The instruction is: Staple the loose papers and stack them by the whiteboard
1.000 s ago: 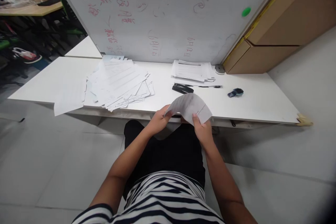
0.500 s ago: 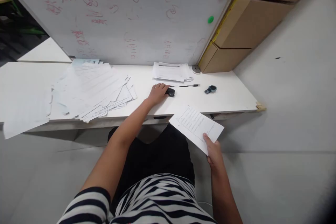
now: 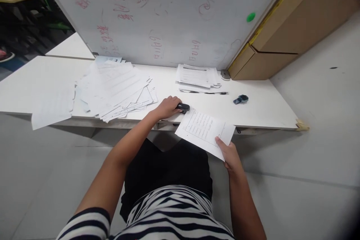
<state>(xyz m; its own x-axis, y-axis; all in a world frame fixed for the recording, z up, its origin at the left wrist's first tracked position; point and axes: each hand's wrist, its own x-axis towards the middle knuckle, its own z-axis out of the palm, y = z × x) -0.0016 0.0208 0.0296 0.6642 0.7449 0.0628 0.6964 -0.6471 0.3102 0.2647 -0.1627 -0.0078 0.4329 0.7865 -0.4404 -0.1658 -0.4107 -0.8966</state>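
Note:
My left hand (image 3: 168,108) is closed around a black stapler (image 3: 183,107) above the front part of the white desk. The stapler's front end points right, close to the upper corner of a printed sheet of paper (image 3: 205,129). My right hand (image 3: 229,152) grips that sheet by its lower right side, thumb on top and fingers hidden underneath. The sheet is tilted and reaches over the desk's front edge. Whether it is one sheet or several together, I cannot tell.
Loose papers (image 3: 118,86) spread over the left of the desk (image 3: 157,73), one sheet (image 3: 52,108) overhanging its edge. A paper stack (image 3: 197,75), a thin strip (image 3: 204,92) and a dark watch (image 3: 241,99) lie to the right. A whiteboard (image 3: 168,18) and cardboard boxes (image 3: 289,22) stand behind.
My left hand has lifted the stapler and brought it toward the desk's front edge. The sheet in my right hand has moved up and left, its corner now near the stapler. The view has shifted left.

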